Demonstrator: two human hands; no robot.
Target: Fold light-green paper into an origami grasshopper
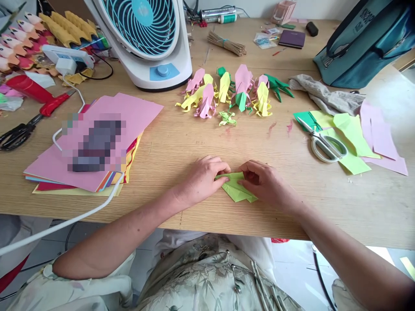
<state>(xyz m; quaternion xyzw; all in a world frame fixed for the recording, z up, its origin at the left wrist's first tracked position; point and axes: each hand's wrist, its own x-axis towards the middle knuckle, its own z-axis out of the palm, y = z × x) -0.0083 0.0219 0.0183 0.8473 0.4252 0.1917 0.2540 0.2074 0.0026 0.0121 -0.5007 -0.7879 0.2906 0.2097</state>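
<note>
A light green folded paper (238,190) lies on the wooden table near its front edge, between my two hands. My left hand (204,177) pinches its upper left edge between thumb and fingers. On the other side, my right hand (264,183) grips the upper right part, its fingers curled and partly hiding the sheet. Creases run across the paper, and its lower edge comes to points. Beyond my hands stands a group of folded paper figures in pink, yellow and green, with a small light green figure (227,118) at the front.
White-handled scissors (326,144) rest on green paper pieces at the right, beside pink sheets (382,134). At left lies a stack of coloured paper (136,110) with a blurred-out object on top. A fan (162,71), red-handled tool (55,106) and teal bag (359,52) stand farther back.
</note>
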